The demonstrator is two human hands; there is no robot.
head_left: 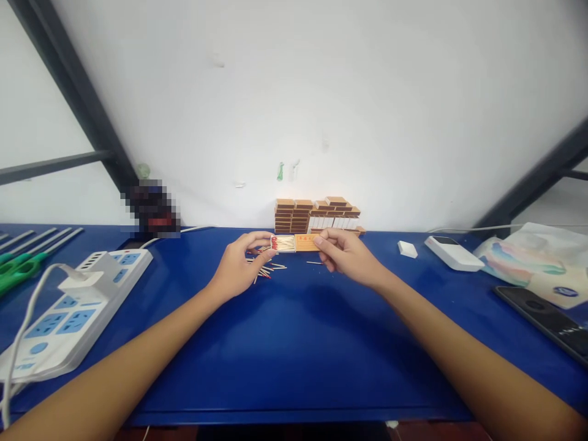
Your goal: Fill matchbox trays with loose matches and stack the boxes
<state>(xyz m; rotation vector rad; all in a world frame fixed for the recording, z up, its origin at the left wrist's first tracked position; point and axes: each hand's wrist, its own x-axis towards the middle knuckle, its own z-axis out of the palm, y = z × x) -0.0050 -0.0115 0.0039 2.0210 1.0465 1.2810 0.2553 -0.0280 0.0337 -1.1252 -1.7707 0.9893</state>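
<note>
Between my hands, just above the blue table, is a matchbox with its tray point(285, 244) slid partly out of the orange sleeve point(305, 242). Red-headed matches fill the tray, heads toward the left. My left hand point(240, 262) pinches the tray's left end between thumb and fingers. Around the sleeve's right end, the thumb and fingers of my right hand point(345, 254) are closed. Loose matches point(266, 267) lie in a small heap below my left hand. A single matchstick point(314, 263) rests near my right fingertips.
Stacked matchboxes point(293, 214) stand against the wall behind my hands. On the left are a white power strip point(103, 315) with a plugged-in cable and green-handled tools point(21, 267). To the right lie a small white block point(407, 248), a white device point(454, 253), a tissue pack point(528, 260) and a phone point(542, 315).
</note>
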